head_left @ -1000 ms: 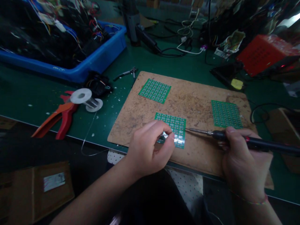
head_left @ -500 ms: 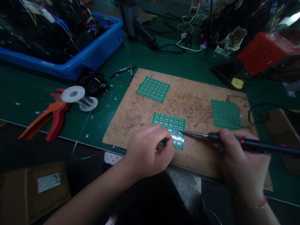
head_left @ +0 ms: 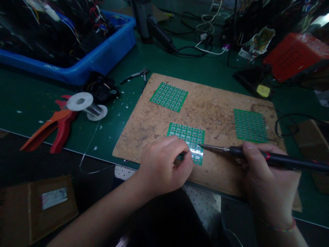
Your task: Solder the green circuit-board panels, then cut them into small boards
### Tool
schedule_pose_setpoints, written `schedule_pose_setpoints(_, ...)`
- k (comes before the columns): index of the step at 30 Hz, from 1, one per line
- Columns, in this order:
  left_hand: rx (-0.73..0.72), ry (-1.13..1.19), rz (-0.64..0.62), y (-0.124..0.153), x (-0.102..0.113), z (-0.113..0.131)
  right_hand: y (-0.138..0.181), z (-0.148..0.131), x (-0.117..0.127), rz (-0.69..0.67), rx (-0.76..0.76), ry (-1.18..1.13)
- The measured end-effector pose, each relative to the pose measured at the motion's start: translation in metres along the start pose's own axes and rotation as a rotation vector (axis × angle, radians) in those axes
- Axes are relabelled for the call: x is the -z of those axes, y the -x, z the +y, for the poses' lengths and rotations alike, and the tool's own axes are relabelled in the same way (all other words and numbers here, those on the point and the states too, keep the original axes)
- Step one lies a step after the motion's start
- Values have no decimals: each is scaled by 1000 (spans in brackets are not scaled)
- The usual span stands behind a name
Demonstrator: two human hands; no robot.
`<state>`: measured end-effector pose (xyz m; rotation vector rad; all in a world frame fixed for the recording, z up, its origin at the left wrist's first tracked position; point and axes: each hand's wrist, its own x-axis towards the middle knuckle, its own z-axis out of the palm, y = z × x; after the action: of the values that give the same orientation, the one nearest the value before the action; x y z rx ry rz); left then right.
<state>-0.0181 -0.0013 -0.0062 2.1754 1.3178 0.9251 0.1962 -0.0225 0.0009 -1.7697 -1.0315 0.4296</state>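
While the right hand (head_left: 269, 175) grips a soldering iron (head_left: 272, 158) like a pen, thumb on top of the handle and the other fingers curled beneath it, mostly out of sight, the left hand (head_left: 164, 164) rests over the lower left part of the nearest circuit board (head_left: 197, 135). Its thumb and forefinger are pressed together at the tips; a thin wire (head_left: 89, 173) runs from a spool (head_left: 95, 109) to behind that hand, but I cannot tell whether the strand lies between them. This circuit board lies flat near the front edge of a brown sheet (head_left: 210, 103) on a green table (head_left: 205, 67). The iron points in from three o'clock, its tip over the right half of the circuit board; whether it touches is too small to tell. Taking that board as the clock's centre, a second circuit board (head_left: 169, 97) lies at eleven o'clock and a third circuit board (head_left: 250, 125) between two and three, just beyond the right hand. The spool lies tilted between nine and ten, beside red-and-orange pliers (head_left: 64, 128) at nine. Small cutters (head_left: 135, 75) lie between ten and eleven, a blue bin (head_left: 113, 51) of wired parts stands at ten, and a red box (head_left: 295, 56) and yellow pad (head_left: 263, 91) sit at two.
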Motion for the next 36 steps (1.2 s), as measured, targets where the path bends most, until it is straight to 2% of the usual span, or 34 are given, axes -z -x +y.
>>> schedule_pose_setpoints(17,12,-32,-25,-2,-4,-1,-1,-1,0,-6,34,28)
schedule_pose_setpoints(26,49,16,89,-5,2,10,0,-2,-3,36,1,-27)
schedule_pose_setpoints(29,45,6,63,-4,-1,10,-1,0,-2,61,-37,-64)
schedule_pose_setpoints(36,36,8,8,-4,-7,5,0,-1,-1,33,1,-22)
